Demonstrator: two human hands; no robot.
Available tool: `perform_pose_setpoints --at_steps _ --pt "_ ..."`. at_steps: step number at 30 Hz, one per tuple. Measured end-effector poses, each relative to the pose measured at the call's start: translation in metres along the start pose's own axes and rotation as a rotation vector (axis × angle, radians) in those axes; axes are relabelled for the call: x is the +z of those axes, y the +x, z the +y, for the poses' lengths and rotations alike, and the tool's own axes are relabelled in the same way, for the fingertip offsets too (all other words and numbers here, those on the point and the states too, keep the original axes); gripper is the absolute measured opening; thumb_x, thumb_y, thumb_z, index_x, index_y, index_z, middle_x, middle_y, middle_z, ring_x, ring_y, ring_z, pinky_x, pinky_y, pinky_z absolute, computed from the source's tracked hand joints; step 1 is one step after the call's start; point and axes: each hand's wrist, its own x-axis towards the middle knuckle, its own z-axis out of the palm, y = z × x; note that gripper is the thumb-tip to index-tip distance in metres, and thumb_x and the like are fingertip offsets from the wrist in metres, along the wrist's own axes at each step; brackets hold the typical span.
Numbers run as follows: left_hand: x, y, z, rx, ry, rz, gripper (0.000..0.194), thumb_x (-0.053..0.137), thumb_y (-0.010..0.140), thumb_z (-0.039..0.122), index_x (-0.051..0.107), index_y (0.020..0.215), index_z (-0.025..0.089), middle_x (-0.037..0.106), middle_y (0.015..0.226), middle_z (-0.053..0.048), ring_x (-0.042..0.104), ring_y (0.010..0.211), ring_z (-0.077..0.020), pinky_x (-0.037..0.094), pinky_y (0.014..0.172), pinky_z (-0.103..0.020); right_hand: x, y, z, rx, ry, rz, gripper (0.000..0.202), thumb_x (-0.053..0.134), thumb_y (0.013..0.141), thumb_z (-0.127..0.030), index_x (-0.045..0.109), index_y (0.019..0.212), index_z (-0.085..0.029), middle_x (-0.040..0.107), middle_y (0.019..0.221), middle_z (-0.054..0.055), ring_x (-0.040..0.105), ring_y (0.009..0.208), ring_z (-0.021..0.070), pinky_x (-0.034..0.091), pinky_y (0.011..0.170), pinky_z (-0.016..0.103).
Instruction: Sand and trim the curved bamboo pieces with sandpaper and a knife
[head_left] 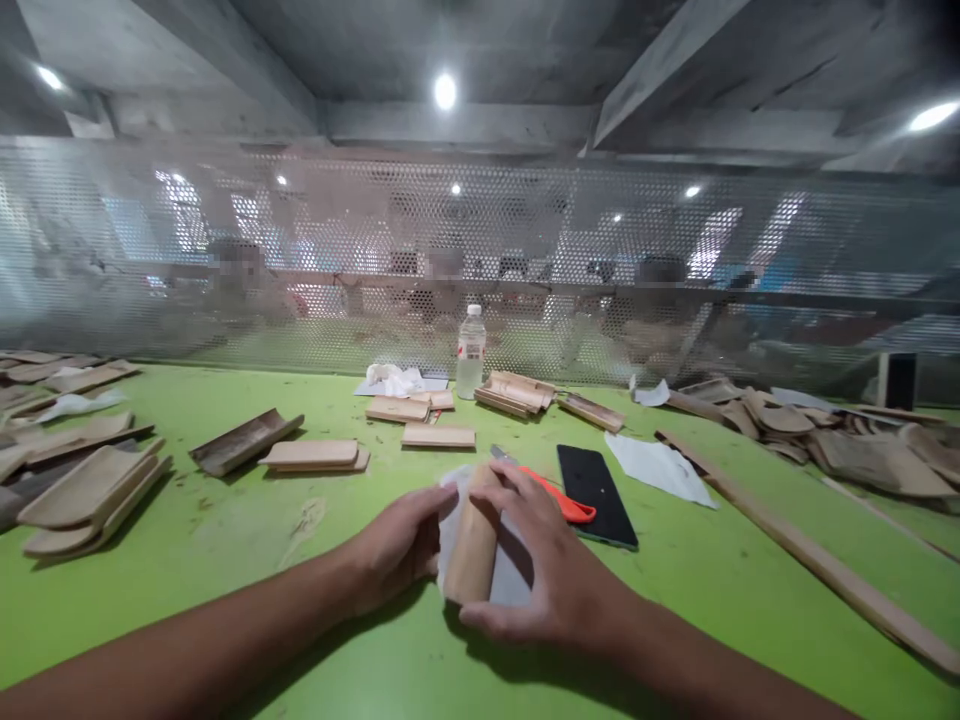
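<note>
A pale bamboo piece [472, 545], curved side up, lies on white paper [514, 570] near the middle of the green table. My right hand [536, 560] grips the bamboo from the right, its fingers over the far part and its thumb at the near end. At the left edge of the paper is my left hand [405, 540], fingers curled round the edge and thumb pointing toward the bamboo. Just beyond my right hand lies a knife with an orange handle [562, 497], partly hidden by the fingers. It rests against a dark phone [596, 495].
A water bottle [471, 355] stands at the back by a perforated metal screen [337, 270]. Bamboo pieces [97, 490] are stacked at the left, with more [862, 450] heaped at the right. A long bamboo strip [810, 550] runs along the right side.
</note>
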Motion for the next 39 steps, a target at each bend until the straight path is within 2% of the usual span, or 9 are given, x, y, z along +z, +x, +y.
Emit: perform_pose_setpoints --at_steps 5,12,17,21,25,29,33,37,39 --pt "0.002 -0.003 0.000 0.009 -0.051 -0.024 0.027 0.065 0.096 0.030 0.073 0.109 0.008 0.077 0.096 -0.016 0.073 0.089 -0.0265 0.058 0.083 -0.034 0.001 0.002 -0.004 -0.027 -0.052 0.025 0.094 0.080 0.065 -0.068 0.054 0.143 -0.022 0.027 0.162 0.019 0.022 0.151 0.0443 0.025 0.121 0.062" --pt "-0.006 0.000 -0.005 -0.043 0.018 0.043 0.034 0.064 0.097 0.038 0.072 0.106 0.006 0.075 0.085 -0.015 0.071 0.071 -0.0232 0.056 0.066 -0.030 -0.005 0.003 -0.009 -0.006 -0.121 0.025 0.087 0.083 0.061 -0.058 0.059 0.137 -0.024 0.030 0.155 0.018 0.027 0.146 0.0453 0.028 0.118 0.062" --pt "-0.006 0.001 -0.006 -0.044 0.006 0.017 0.035 0.062 0.097 0.039 0.072 0.108 0.006 0.074 0.086 -0.015 0.070 0.073 -0.0246 0.057 0.073 -0.035 -0.003 0.000 -0.010 -0.086 -0.076 -0.029 0.086 0.085 0.058 -0.058 0.061 0.135 -0.027 0.031 0.153 0.015 0.031 0.143 0.0415 0.032 0.119 0.055" --pt "-0.002 0.000 -0.005 -0.054 0.033 0.066 0.036 0.055 0.101 0.036 0.071 0.108 0.005 0.073 0.082 -0.016 0.070 0.070 -0.0248 0.055 0.064 -0.032 -0.004 0.001 -0.010 -0.022 -0.126 0.018 0.081 0.082 0.062 -0.057 0.063 0.133 -0.023 0.028 0.153 0.017 0.027 0.145 0.0439 0.028 0.119 0.058" --pt "0.000 0.000 -0.004 -0.046 0.012 0.049 0.034 0.056 0.100 0.036 0.070 0.109 0.006 0.074 0.082 -0.014 0.070 0.071 -0.0247 0.056 0.067 -0.033 -0.001 0.000 -0.011 -0.128 -0.110 -0.035 0.083 0.084 0.058 -0.056 0.063 0.132 -0.026 0.030 0.152 0.014 0.028 0.144 0.0413 0.028 0.120 0.053" --pt "-0.002 0.002 -0.005 -0.043 0.000 0.052 0.033 0.063 0.097 0.039 0.071 0.102 0.007 0.073 0.080 -0.014 0.069 0.069 -0.0235 0.057 0.069 -0.033 0.001 0.001 -0.014 -0.058 -0.135 0.035 0.079 0.083 0.061 -0.051 0.063 0.132 -0.023 0.030 0.150 0.017 0.029 0.143 0.0430 0.027 0.120 0.055" --pt "-0.003 0.003 -0.007 -0.006 -0.011 0.026 0.032 0.061 0.098 0.037 0.071 0.102 0.007 0.073 0.081 -0.013 0.068 0.068 -0.0224 0.057 0.068 -0.032 0.001 0.003 -0.015 -0.156 -0.094 -0.019 0.075 0.085 0.057 -0.052 0.065 0.124 -0.024 0.034 0.147 0.014 0.032 0.140 0.0406 0.029 0.119 0.052" --pt "-0.002 0.003 -0.007 -0.045 0.023 0.075 0.033 0.056 0.101 0.035 0.071 0.101 0.006 0.072 0.079 -0.015 0.069 0.064 -0.0228 0.056 0.062 -0.031 -0.001 0.003 -0.014 -0.032 -0.116 0.068 0.073 0.083 0.060 -0.049 0.065 0.127 -0.023 0.031 0.148 0.016 0.031 0.140 0.0423 0.029 0.118 0.056" --pt "-0.001 0.003 -0.006 -0.038 0.018 0.069 0.031 0.057 0.100 0.034 0.071 0.099 0.005 0.072 0.077 -0.014 0.068 0.064 -0.0225 0.056 0.062 -0.031 0.000 0.002 -0.013 -0.102 -0.079 0.031 0.075 0.083 0.059 -0.049 0.064 0.126 -0.024 0.031 0.148 0.015 0.032 0.140 0.0410 0.030 0.117 0.054"
